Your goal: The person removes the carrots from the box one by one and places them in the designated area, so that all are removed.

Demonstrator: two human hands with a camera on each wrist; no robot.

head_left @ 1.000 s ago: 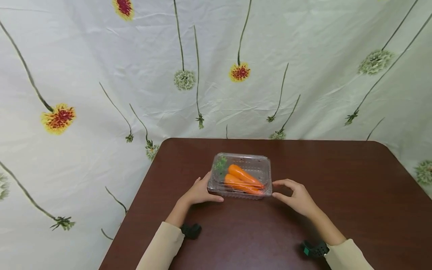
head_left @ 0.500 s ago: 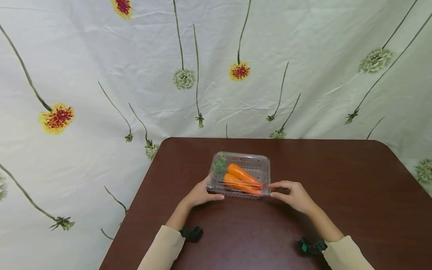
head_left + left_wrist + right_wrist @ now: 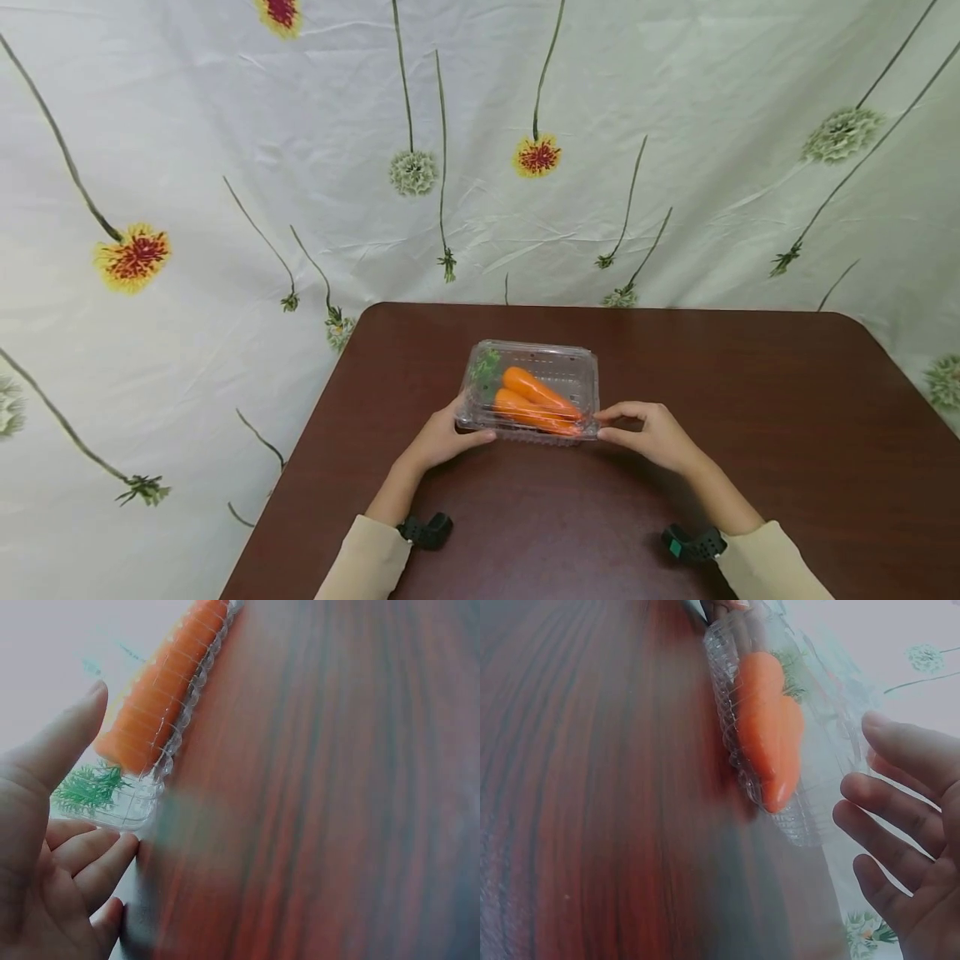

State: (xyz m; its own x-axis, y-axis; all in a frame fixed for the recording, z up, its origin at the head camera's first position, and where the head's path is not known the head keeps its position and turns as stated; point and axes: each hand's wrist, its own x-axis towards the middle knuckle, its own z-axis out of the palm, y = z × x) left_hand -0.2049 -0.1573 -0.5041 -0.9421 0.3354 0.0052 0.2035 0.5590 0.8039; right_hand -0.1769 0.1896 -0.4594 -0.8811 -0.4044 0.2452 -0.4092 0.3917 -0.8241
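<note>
A clear plastic clamshell container with its lid down sits on the brown table. Inside lie orange carrots and a tuft of green leaves. My left hand cups the near left corner, thumb along the front and the other fingers at the left side, partly hidden by the box. In the left wrist view its fingers are nearly straight at the container's end. My right hand pinches the rim at the near right corner with thumb and index finger; its other fingers are loosely bent.
The brown table has rounded far corners. Behind it and on the left hangs a white cloth printed with flowers. Each wrist wears a black strap, the left strap and the right strap, below beige sleeves.
My right thumb and index finger have closed from just beside the container onto its right rim. The container and my left hand have shifted slightly left.
</note>
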